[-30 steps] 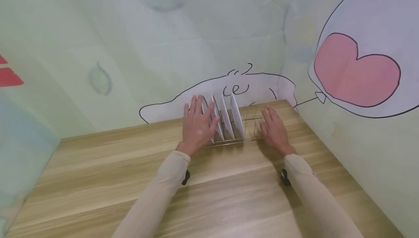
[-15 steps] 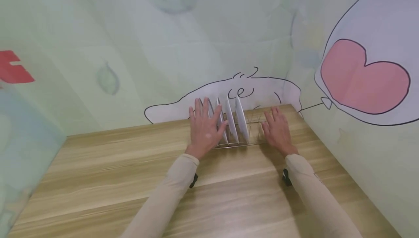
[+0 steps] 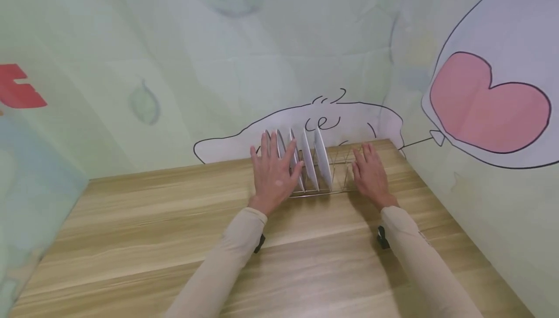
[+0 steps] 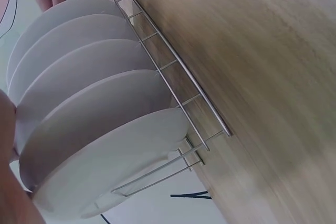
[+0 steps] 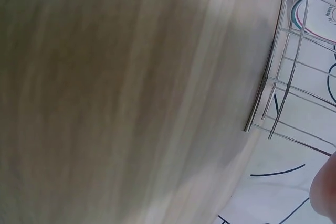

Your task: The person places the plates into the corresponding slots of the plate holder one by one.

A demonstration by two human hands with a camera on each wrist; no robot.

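Observation:
A metal wire dish rack (image 3: 311, 193) stands on the table against the back wall. In its left and middle part several white plates (image 3: 323, 159) stand on edge in a row, leaning slightly; the left wrist view shows the nearest plate (image 4: 113, 161) and the rack's end wires. My left hand (image 3: 274, 177) rests with spread, fairly straight fingers over the leftmost plates, touching their edges and hiding part of them. My right hand (image 3: 371, 175) holds the rack's right end with bent fingers; its grip is partly hidden. One plate's coloured rim (image 5: 315, 17) shows in the right wrist view.
The wood-grain table (image 3: 174, 240) spreads in front and to the left of the rack. Behind and to the right rises a wall covering (image 3: 174, 65) printed with leaves, a cartoon outline and a pink heart.
The head view has shifted slightly, so the scene sits a little further right. My left hand's fingers have spread a bit over the plates; the right hand stays at the rack's end.

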